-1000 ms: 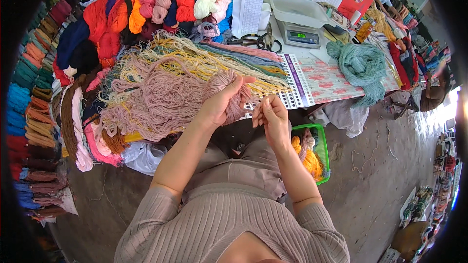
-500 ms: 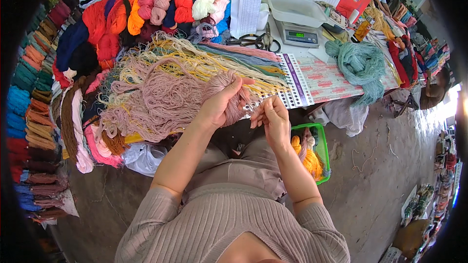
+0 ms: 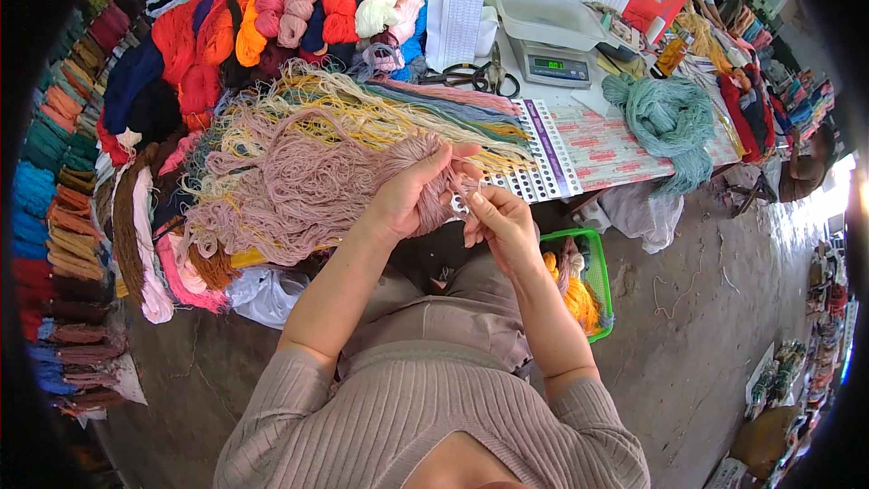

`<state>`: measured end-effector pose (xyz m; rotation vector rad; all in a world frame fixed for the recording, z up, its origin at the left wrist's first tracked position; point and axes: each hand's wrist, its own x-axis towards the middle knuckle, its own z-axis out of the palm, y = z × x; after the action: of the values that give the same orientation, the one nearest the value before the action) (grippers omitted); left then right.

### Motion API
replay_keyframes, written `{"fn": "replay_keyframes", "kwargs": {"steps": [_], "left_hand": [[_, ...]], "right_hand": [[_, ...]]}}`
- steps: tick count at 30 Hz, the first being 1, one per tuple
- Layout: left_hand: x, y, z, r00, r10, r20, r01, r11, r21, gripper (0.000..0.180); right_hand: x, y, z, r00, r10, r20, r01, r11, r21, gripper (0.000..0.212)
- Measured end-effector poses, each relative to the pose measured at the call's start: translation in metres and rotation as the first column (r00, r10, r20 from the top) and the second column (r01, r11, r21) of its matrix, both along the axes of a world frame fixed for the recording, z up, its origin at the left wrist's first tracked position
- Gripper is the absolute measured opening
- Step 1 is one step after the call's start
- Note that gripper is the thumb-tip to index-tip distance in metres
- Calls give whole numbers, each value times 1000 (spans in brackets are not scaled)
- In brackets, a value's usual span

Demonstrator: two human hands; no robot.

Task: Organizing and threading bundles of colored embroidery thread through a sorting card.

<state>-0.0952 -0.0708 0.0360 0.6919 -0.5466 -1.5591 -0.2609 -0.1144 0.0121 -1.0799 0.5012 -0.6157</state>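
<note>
1. one left hand (image 3: 405,199) grips a mauve yarn bundle (image 3: 434,203), mid-view.
2. right hand (image 3: 500,225), at the bundle's four o'clock: fingers bent narrow; i cannot tell whether they pinch strands.
3. loose mauve yarn (image 3: 294,167) spreads toward nine o'clock.
4. farther, past one o'clock: scale (image 3: 550,71).

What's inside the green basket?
Green basket: orange-yellow yarn and a pinkish bundle beside it. The right forearm covers part of its left side, and the yarn hides most of the bottom, so anything there isn't visible.

Matt fuzzy yarn (image 3: 299,163), ribbed knit top (image 3: 444,407), semi-clr plast. tray (image 3: 549,18)
</note>
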Motion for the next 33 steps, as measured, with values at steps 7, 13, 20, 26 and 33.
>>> {"fn": "replay_keyframes", "kwargs": {"steps": [7, 13, 20, 26, 33], "left_hand": [[3, 1, -3, 1000, -3, 25, 4, 999, -33, 39], [2, 1, -4, 1000, -13, 19, 13, 999, -37, 39], [1, 0, -3, 999, -1, 37, 2, 999, -38, 39], [-1, 0, -2, 1000, -5, -8, 4, 999, -50, 38], [-1, 0, 2, 1000, 3, -19, -4, 1000, -16, 39]], "right_hand": [[0, 0, -4, 994, -68, 90, 64, 997, 51, 22], [0, 1, -1, 992, -76, 102, 72, 996, 49, 22], [0, 3, 1, 990, -108, 95, 107, 994, 17, 23], [0, 3, 0, 987, -129, 92, 130, 992, -5, 23], [0, 2, -1, 992, -105, 74, 105, 994, -1, 25]]}}
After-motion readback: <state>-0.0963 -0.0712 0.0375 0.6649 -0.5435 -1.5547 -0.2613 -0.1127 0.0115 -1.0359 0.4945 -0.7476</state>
